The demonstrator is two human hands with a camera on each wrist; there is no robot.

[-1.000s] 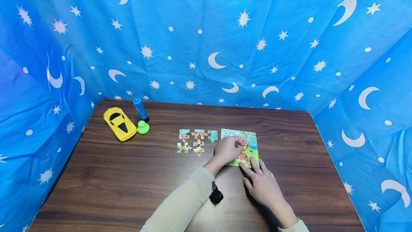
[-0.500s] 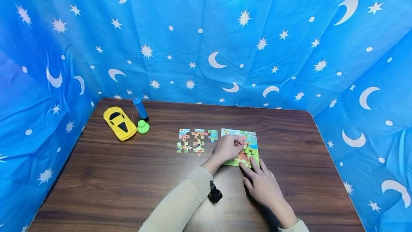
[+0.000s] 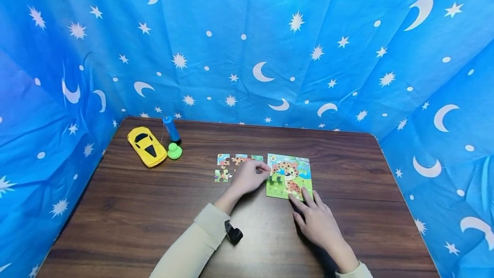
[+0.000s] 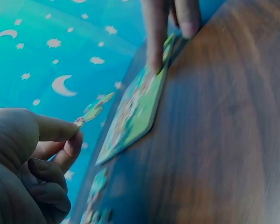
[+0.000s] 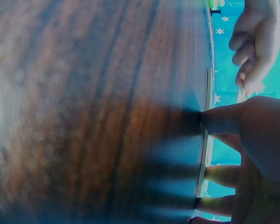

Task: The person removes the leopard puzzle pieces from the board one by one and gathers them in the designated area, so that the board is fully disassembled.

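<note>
My left hand (image 3: 250, 178) pinches a jigsaw piece (image 4: 95, 110) between thumb and forefinger, held up above the table at the board's left side. The puzzle board (image 3: 306, 167) shows a spotted leopard cub on green and blue, with a gap in its lower left part. On its lower right edge rest the extended fingers of my right hand (image 3: 318, 223). Loose jigsaw pieces (image 3: 221, 176) lie left of the board, some hidden behind my left hand. In the right wrist view, the right fingertips meet the board's edge.
At the back left of the brown wooden table (image 3: 154, 209) sit a yellow toy car (image 3: 147, 147), a blue cylinder (image 3: 171, 129) and a green knob-shaped object (image 3: 175, 151). Blue curtains with moons and stars (image 3: 216, 46) surround the table's back and sides.
My left hand has moved left from over the board to beside it, lifting a piece; the gap in the picture now shows. The right hand stays in place on the board.
</note>
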